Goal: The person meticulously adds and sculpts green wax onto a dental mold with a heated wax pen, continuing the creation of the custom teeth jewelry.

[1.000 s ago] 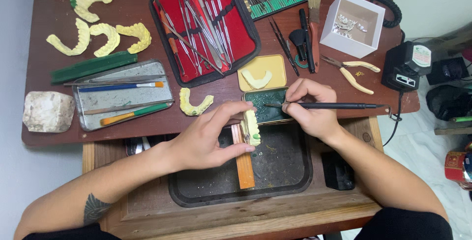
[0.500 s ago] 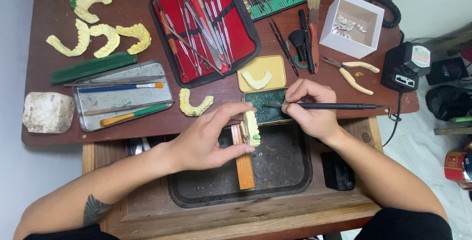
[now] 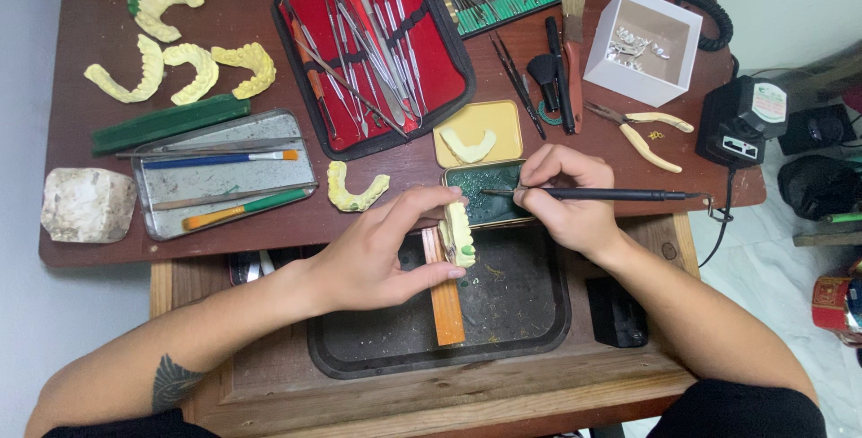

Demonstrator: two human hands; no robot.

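Your left hand (image 3: 377, 254) is closing its grip around the pale yellow dental cast (image 3: 458, 233) — partly hidden by your fingers — over the dark tray (image 3: 530, 312). Your right hand (image 3: 566, 200) is pinching the black-handled tool (image 3: 593, 194), its tip reaching the green tin (image 3: 485, 209) just beside the cast.

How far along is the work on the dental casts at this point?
Done: cannot tell; five yellow casts lie set aside on the table. In hand: the left hand holds one cast, a green dab on it, over the dark tray; the right hand holds a thin black tool, tip over the green wax tin. Left: another cast beside the tin, apparently bare.
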